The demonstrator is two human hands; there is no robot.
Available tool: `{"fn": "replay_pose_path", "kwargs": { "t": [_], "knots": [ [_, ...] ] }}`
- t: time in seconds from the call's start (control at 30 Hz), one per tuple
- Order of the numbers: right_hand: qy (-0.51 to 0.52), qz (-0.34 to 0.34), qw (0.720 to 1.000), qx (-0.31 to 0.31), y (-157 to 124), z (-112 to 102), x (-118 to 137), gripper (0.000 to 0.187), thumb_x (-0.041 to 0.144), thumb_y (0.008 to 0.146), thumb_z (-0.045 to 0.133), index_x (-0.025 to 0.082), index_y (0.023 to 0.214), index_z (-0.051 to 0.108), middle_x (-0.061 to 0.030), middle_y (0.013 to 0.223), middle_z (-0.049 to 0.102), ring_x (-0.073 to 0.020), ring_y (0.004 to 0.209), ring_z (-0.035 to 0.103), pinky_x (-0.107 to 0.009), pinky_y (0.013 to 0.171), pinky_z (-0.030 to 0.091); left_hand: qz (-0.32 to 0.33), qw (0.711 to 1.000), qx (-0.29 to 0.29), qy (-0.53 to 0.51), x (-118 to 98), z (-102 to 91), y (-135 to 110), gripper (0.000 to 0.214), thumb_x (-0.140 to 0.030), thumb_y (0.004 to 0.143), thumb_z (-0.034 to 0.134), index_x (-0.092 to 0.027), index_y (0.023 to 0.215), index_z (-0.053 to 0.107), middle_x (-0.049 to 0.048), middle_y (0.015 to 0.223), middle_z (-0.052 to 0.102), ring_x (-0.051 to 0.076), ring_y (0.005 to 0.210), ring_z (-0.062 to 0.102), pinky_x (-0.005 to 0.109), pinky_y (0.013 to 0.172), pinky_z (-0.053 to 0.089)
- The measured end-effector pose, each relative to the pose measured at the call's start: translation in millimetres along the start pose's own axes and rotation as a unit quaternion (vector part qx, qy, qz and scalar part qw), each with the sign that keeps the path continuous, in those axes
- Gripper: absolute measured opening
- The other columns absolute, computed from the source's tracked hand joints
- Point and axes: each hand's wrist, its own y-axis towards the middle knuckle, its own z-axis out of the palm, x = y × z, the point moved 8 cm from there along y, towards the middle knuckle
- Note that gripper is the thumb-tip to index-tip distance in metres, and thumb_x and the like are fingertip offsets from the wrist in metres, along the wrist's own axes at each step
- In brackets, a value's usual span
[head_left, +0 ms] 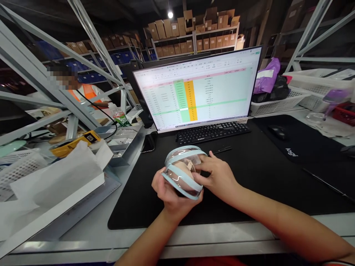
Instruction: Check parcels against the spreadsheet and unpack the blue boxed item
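Note:
A clear round case with pale blue rims [183,168] is held above the black desk mat [249,173]. My left hand [169,195] cups it from below, fingers wrapped round its underside. From the right, my right hand [219,177] grips its side, with the fingertips pressed on the clear wall. Something beige shows through the plastic; I cannot tell what it is. A black keyboard [212,132] and a monitor showing a spreadsheet [198,88] stand just behind the case.
A phone [149,142] and a pen [222,149] lie on the mat. A mouse [277,132] sits at the right. White baskets [280,105] hold bags behind it. Paper and a white box [55,181] lie left. A person in an orange vest [88,92] sits beyond metal racks.

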Motion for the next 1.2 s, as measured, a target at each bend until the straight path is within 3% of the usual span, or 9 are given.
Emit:
{"fn": "replay_pose_path", "kwargs": {
  "t": [0.13, 0.27, 0.37, 0.43, 0.63, 0.8, 0.9, 1.0, 1.2],
  "knots": [
    [0.104, 0.048, 0.993, -0.013, 5, -8, -2, 0.033, 0.035, 0.094, 0.056, 0.023, 0.066, 0.069, 0.0, 0.091, 0.077, -0.0214, 0.1, 0.071, -0.057, 0.118, 0.034, -0.02, 0.995, 0.09, -0.043, -7, 12.7, -7, 0.136, -0.048, 0.049, 0.09, -0.021, 0.154, 0.006, 0.0216, 0.144, 0.03, 0.041, 0.134, 0.044, 0.06, 0.107, 0.043],
    [0.109, 0.05, 0.99, -0.068, 12, -33, -5, 0.031, 0.037, 0.099, 0.046, 0.023, 0.081, 0.067, -0.0008, 0.085, 0.074, -0.0177, 0.086, 0.07, -0.047, 0.11, 0.046, -0.051, 0.98, 0.166, -0.098, -9, 16.0, -8, 0.117, -0.071, 0.074, 0.064, -0.015, 0.157, 0.004, 0.0261, 0.15, 0.026, 0.04, 0.137, 0.042, 0.062, 0.11, 0.04],
    [0.054, -0.021, 0.998, -0.024, 14, -36, 6, 0.03, 0.035, 0.1, 0.042, 0.023, 0.082, 0.063, 0.0006, 0.081, 0.07, -0.0138, 0.075, 0.065, -0.051, 0.114, 0.042, 0.006, 0.992, 0.1, -0.077, -21, -6.8, 25, 0.077, -0.066, 0.093, 0.038, -0.018, 0.154, 0.029, 0.0219, 0.15, 0.032, 0.036, 0.137, 0.042, 0.061, 0.111, 0.039],
    [0.05, -0.057, 0.996, 0.045, 14, -26, 10, 0.03, 0.036, 0.101, 0.042, 0.023, 0.082, 0.062, 0.0028, 0.078, 0.069, -0.0117, 0.073, 0.064, -0.054, 0.119, 0.035, 0.029, 0.992, 0.112, -0.05, -32, -13.1, 54, 0.048, -0.049, 0.097, 0.043, -0.023, 0.137, 0.055, 0.0153, 0.148, 0.041, 0.032, 0.137, 0.043, 0.056, 0.114, 0.038],
    [0.124, -0.093, 0.982, 0.111, 14, -13, 4, 0.027, 0.045, 0.095, 0.057, 0.023, 0.083, 0.067, 0.0042, 0.077, 0.071, -0.0115, 0.073, 0.068, -0.054, 0.12, 0.035, -0.007, 0.92, 0.367, -0.135, -52, 24.9, 83, 0.027, -0.036, 0.094, 0.054, -0.027, 0.084, 0.078, 0.0074, 0.111, 0.07, 0.023, 0.103, 0.067, 0.04, 0.094, 0.057],
    [0.118, -0.056, 0.991, 0.024, 17, -28, -5, 0.018, 0.039, 0.082, 0.075, 0.023, 0.09, 0.071, -0.0002, 0.085, 0.074, -0.0155, 0.076, 0.071, -0.041, 0.097, 0.059, -0.173, 0.912, 0.313, -0.201, -27, 28.6, 72, 0.029, -0.039, 0.089, 0.06, -0.023, 0.07, 0.076, 0.0085, 0.108, 0.073, 0.024, 0.096, 0.07, 0.043, 0.089, 0.058],
    [0.051, -0.132, 0.99, -0.006, 13, -38, 15, 0.017, 0.029, 0.084, 0.073, 0.024, 0.1, 0.072, -0.0058, 0.106, 0.074, -0.0176, 0.094, 0.073, -0.029, 0.081, 0.062, -0.248, 0.884, 0.323, -0.23, -17, 29.7, 64, 0.027, -0.037, 0.086, 0.063, -0.023, 0.067, 0.077, 0.0092, 0.116, 0.072, 0.026, 0.097, 0.071, 0.046, 0.088, 0.058],
    [-0.006, -0.208, 0.978, 0.001, 7, -37, 38, 0.014, 0.02, 0.09, 0.064, 0.026, 0.098, 0.074, -0.0064, 0.114, 0.073, -0.0144, 0.094, 0.072, -0.025, 0.077, 0.061, -0.281, 0.862, 0.341, -0.249, -16, 29.4, 61, 0.027, -0.033, 0.085, 0.064, -0.024, 0.063, 0.077, 0.0082, 0.125, 0.071, 0.029, 0.107, 0.07, 0.049, 0.094, 0.056],
    [-0.063, -0.202, 0.977, -0.02, 3, -34, 49, 0.01, 0.018, 0.089, 0.065, 0.025, 0.091, 0.072, -0.0021, 0.1, 0.076, -0.0131, 0.092, 0.072, -0.028, 0.091, 0.058, -0.287, 0.855, 0.339, -0.266, -23, 24.7, 59, 0.023, -0.028, 0.083, 0.064, -0.025, 0.065, 0.078, 0.0065, 0.127, 0.071, 0.032, 0.118, 0.066, 0.054, 0.1, 0.053]
  ]
}}
